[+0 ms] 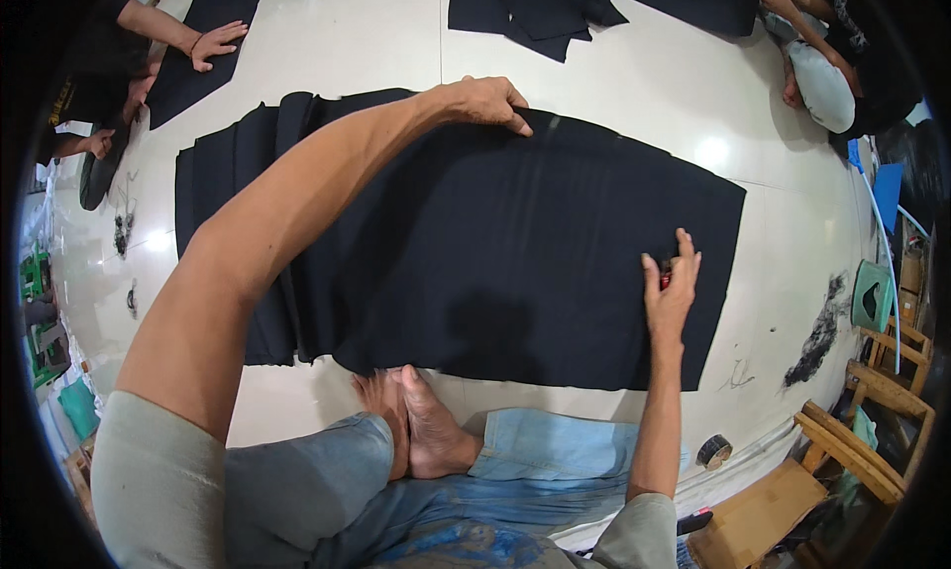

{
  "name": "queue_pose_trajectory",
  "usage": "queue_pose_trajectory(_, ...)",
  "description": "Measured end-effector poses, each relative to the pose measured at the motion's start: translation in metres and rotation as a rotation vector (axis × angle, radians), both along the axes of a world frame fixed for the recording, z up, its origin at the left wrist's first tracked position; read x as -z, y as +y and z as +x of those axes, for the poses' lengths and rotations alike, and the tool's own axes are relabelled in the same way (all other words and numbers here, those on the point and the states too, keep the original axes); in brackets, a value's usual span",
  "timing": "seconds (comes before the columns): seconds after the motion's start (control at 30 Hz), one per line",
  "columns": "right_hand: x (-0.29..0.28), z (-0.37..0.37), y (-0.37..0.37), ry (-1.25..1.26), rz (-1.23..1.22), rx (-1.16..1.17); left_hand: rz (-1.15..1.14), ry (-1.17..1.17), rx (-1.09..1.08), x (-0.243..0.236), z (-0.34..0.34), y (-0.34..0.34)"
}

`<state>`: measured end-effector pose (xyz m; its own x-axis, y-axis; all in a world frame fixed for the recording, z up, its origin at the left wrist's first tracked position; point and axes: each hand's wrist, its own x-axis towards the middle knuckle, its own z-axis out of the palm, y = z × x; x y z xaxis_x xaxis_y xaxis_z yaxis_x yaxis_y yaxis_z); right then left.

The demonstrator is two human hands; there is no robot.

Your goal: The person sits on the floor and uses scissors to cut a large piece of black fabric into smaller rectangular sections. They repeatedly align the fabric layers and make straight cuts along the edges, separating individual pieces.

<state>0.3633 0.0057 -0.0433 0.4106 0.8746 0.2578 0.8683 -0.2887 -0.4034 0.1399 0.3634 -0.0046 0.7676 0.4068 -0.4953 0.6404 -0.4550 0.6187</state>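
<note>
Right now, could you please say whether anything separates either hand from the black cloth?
Nothing visible blocks the left hand, which touches the black cloth at its far edge. In the right hand, a small red object shows between thumb and fingers; cloth contact there is unclear.

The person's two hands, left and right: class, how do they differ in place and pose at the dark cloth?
Place: the left hand is at the cloth's far edge; the right hand is near its right end.
Direction: the left hand's fingers point rightward; the right hand's point away from the person.
Contents: a small red object shows between the right hand's thumb and fingers; none shows at the left hand.
Shared: both are bare.
</note>
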Motion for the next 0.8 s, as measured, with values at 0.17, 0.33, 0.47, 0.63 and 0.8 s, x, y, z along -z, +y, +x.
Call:
queue_pose_trajectory(0.17, -0.011, -0.001, 0.023, 0.21, 0.254, 0.246, -0.099, -0.046, -0.061, -0.001, 0.008, -0.001)
queue_pose_trajectory(0.33, -0.03, -0.075, 0.117, 1.315, 0.168, 0.261, -0.167, -0.186, -0.073, 0.017, 0.042, -0.01)
queue_pose_trajectory(0.47, -0.022, -0.053, 0.178, 1.709, 0.042, 0.28, -0.046, -0.065, -0.11, 0.012, 0.065, -0.025)
queue_pose_trajectory(0.63, -0.012, -0.044, 0.189, 1.889, -0.026, 0.25, -0.044, -0.099, -0.236, 0.018, 0.064, -0.032)
queue_pose_trajectory(0.8, -0.008, -0.046, 0.181, 1.9, -0.007, 0.256, 0.045, -0.125, -0.237, 0.024, 0.06, -0.036)
